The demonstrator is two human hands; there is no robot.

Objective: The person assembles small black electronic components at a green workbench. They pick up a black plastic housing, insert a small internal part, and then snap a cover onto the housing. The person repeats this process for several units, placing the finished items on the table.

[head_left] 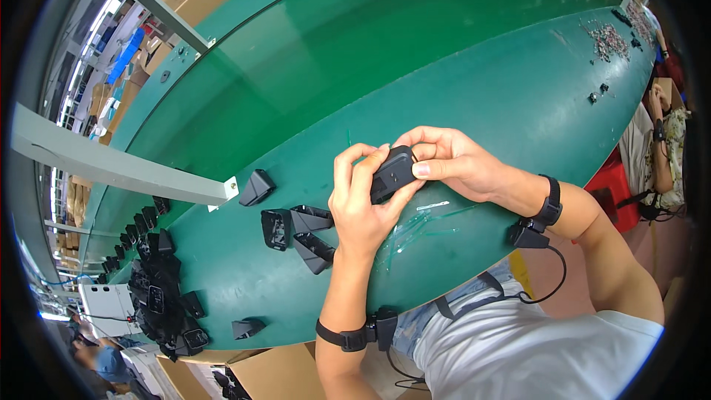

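Note:
Above the green worktop, both my hands hold a small black plastic housing with rounded corners, tilted. My left hand has its fingers closed along the left side of it. My right hand pinches the right end between thumb and fingers; part of the housing is hidden there. Under my hands lie several thin clear strips and a short whitish strip. Just left of my left hand are several wedge-shaped black housings, among them one open-faced piece and another lying on its side.
A heap of black housings covers the worktop's left end. A grey metal post crosses at the left. The green conveyor belt runs behind. Small metal parts lie far right, near another person's arm.

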